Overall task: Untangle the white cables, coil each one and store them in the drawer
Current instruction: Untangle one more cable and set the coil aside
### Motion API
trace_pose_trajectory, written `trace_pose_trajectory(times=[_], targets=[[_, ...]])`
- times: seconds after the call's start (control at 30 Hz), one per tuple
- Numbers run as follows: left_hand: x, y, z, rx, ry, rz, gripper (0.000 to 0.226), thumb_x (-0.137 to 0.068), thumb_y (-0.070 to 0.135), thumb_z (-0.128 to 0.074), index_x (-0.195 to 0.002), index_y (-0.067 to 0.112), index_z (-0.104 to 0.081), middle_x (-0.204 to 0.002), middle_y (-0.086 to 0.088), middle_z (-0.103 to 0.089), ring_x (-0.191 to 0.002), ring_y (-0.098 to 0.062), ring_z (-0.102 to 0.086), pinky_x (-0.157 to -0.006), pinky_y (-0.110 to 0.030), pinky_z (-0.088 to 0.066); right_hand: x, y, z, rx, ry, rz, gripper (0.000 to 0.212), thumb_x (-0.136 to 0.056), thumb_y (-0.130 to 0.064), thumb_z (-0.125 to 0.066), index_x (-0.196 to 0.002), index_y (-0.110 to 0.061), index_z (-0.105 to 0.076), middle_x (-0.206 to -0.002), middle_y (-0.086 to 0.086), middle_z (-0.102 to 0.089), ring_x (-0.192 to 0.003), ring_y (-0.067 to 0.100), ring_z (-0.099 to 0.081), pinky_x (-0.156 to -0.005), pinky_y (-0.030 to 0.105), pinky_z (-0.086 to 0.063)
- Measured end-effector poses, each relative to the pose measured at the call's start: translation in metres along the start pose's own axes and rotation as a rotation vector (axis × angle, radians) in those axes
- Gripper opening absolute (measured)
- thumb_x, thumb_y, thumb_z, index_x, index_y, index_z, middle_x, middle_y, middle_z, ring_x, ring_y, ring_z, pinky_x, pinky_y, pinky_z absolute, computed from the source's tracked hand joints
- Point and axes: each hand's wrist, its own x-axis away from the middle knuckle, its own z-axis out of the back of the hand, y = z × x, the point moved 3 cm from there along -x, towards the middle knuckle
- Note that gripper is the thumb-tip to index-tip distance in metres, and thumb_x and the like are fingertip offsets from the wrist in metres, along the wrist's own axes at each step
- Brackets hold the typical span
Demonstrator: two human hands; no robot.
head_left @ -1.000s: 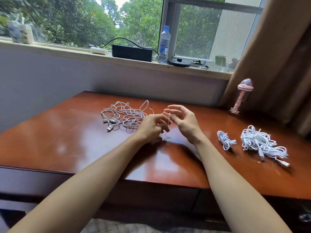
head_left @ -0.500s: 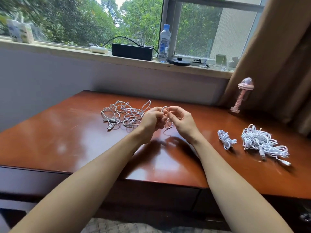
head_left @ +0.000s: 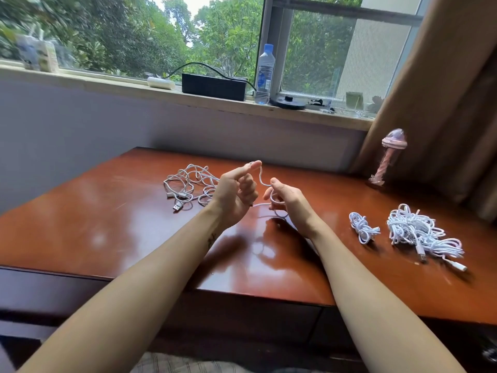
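Left hand [head_left: 236,195]: raised, white cable [head_left: 260,176] pinched at the tip of my lifted forefinger, other fingers curled. Right hand [head_left: 289,201]: lower, just right of it, fingers curled round small loops of the same cable. Change: half a second ago I held both hands together at one spot; now they stand apart, a strand drawn up between them, so I judge coiling of this cable is under way. Cable: thin, limp, seemingly trailing left into the loose tangle [head_left: 188,184] on the far counter [head_left: 107,224]. Right side: one small wound bundle [head_left: 362,228], one larger heap [head_left: 422,234].
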Motion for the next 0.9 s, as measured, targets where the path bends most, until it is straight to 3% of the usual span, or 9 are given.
trace_pose_trajectory(times=[0.13,0.27,0.43,0.53,0.63,0.8,0.9], targets=[[-0.002,0.005,0.003,0.092,-0.014,-0.010,0.020,-0.098,0.016,-0.052,-0.113,0.010,-0.065,-0.053,0.005,-0.018,-0.052,-0.012,-0.009,-0.046,-0.023,-0.011,0.002,-0.001,-0.003,-0.026,-0.029,-0.027,0.053,-0.093,-0.054,-0.047,-0.075,-0.006,-0.061,-0.058,0.000,-0.040,-0.051,0.014,-0.037,-0.048,0.021,-0.029],[0.000,0.010,0.004,0.102,-0.019,-0.036,0.023,-0.095,0.015,-0.054,-0.115,0.010,-0.065,-0.055,0.004,-0.015,-0.046,-0.011,-0.014,-0.042,-0.023,-0.015,-0.001,0.004,0.000,0.134,0.009,0.053,0.043,-0.096,-0.047,-0.052,-0.068,-0.018,-0.066,-0.054,-0.007,-0.045,-0.052,0.013,-0.040,-0.055,0.028,-0.034],[0.000,0.012,0.006,0.095,0.009,-0.037,0.021,-0.094,0.016,-0.058,-0.113,0.013,-0.067,-0.059,0.004,-0.014,-0.049,-0.012,-0.012,-0.047,-0.025,-0.011,0.003,-0.001,0.000,0.110,-0.048,0.097,0.037,-0.106,-0.025,-0.052,-0.084,-0.002,-0.070,-0.062,0.008,-0.064,-0.056,0.017,-0.056,-0.061,0.025,-0.042],[0.000,0.013,0.009,0.110,0.025,-0.032,0.021,-0.098,0.016,-0.053,-0.114,0.014,-0.066,-0.055,0.004,-0.017,-0.045,-0.010,-0.015,-0.043,-0.023,-0.013,0.003,-0.003,-0.001,0.049,-0.011,0.120,0.026,-0.104,-0.016,-0.057,-0.098,0.003,-0.074,-0.077,0.016,-0.072,-0.061,0.005,-0.062,-0.062,0.010,-0.043],[0.000,0.013,0.010,0.113,0.028,-0.029,0.022,-0.099,0.016,-0.050,-0.114,0.014,-0.066,-0.054,0.005,-0.017,-0.045,-0.010,-0.016,-0.043,-0.022,-0.014,0.002,-0.002,0.002,-0.021,0.044,0.131,0.020,-0.096,-0.009,-0.067,-0.104,0.008,-0.074,-0.079,0.016,-0.073,-0.059,-0.001,-0.059,-0.064,0.009,-0.043],[0.002,0.012,0.008,0.104,0.047,-0.026,0.028,-0.096,0.014,-0.051,-0.121,0.012,-0.065,-0.058,0.004,-0.018,-0.047,-0.010,-0.017,-0.044,-0.022,-0.016,-0.001,0.007,0.003,0.027,0.062,0.079,0.005,-0.083,-0.008,-0.081,-0.087,-0.010,-0.079,-0.079,0.008,-0.076,-0.071,0.015,-0.064,-0.074,0.033,-0.052],[0.002,0.012,0.008,0.122,0.047,-0.014,0.029,-0.097,0.015,-0.051,-0.123,0.011,-0.063,-0.058,0.005,-0.033,-0.046,-0.009,-0.028,-0.044,-0.020,-0.027,-0.003,0.008,0.005,0.131,0.080,0.082,0.010,-0.081,-0.015,-0.085,-0.086,-0.009,-0.079,-0.083,0.007,-0.078,-0.073,0.013,-0.066,-0.076,0.033,-0.054]])
